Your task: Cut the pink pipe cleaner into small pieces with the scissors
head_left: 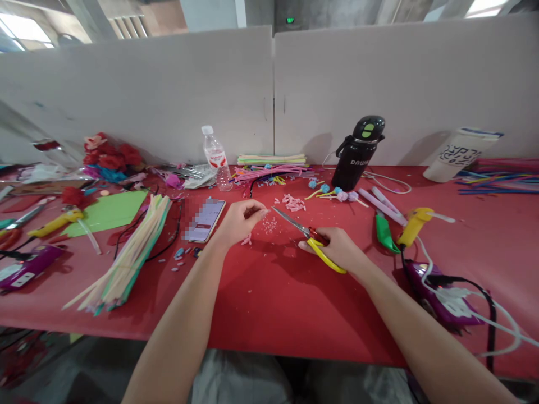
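A long red table (269, 303) is stretching across the view, backed by pale partition boards (168, 90), with concrete and a bright window showing above them. Craft clutter is lying everywhere: a fan of pale pipe cleaners (126, 255) at the left over a green paper sheet (107, 210), red paper flowers (109, 154) at the back, a clear water bottle (215, 156), a black flask (357, 152), a white cup (458, 154) lying on its side, and a smartphone (205, 220) lying flat just beside the left wrist. A yellow glue gun (413, 224) is resting at the right beside a green tool (384, 233), near a purple device (442, 297) with a white cable.

The right hand (343, 249) is curling closed around the yellow handles of the scissors (307, 235), with the blades parted and pointing up-left toward the other hand. The left hand (240, 221) is pinching, fingertips drawn together just beyond the blade tips; whatever it is gripping is too small to make out. Pink snippets (269, 225) are lying scattered on the red surface between the two hands, and another pile of pink pieces (293, 202) is sitting a little farther back.

The phone screen is blurred out. The table's left and right ends are running out of frame, and the scissor finger loops are partly hidden under the right hand.
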A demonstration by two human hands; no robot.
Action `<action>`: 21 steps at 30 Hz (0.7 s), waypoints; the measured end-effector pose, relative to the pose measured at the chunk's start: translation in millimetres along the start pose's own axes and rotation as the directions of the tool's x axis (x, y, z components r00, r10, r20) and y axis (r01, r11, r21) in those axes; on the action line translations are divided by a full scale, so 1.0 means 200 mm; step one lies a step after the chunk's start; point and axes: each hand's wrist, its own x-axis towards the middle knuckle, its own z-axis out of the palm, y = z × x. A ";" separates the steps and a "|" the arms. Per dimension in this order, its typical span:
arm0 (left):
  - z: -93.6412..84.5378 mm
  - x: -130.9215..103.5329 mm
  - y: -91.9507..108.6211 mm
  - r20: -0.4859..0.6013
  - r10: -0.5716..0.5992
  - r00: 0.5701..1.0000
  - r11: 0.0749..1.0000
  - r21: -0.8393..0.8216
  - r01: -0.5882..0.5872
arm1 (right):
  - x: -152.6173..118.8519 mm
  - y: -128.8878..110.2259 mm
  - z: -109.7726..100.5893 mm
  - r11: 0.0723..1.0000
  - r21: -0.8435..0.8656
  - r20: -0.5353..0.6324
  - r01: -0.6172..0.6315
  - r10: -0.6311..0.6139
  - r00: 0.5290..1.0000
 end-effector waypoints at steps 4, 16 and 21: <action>0.00 0.00 0.00 0.006 -0.002 1.000 1.000 0.004 0.002 | 0.00 -0.01 0.00 1.000 -0.009 0.003 0.004 -0.004 1.000; 0.00 0.00 0.01 0.011 -0.003 1.000 0.999 0.033 0.003 | 0.01 0.02 0.00 0.999 -0.037 0.013 0.005 -0.005 1.000; 0.00 0.00 0.01 0.004 -0.020 1.000 0.999 0.038 0.020 | 0.01 0.00 0.00 0.999 -0.034 0.013 0.008 -0.007 1.000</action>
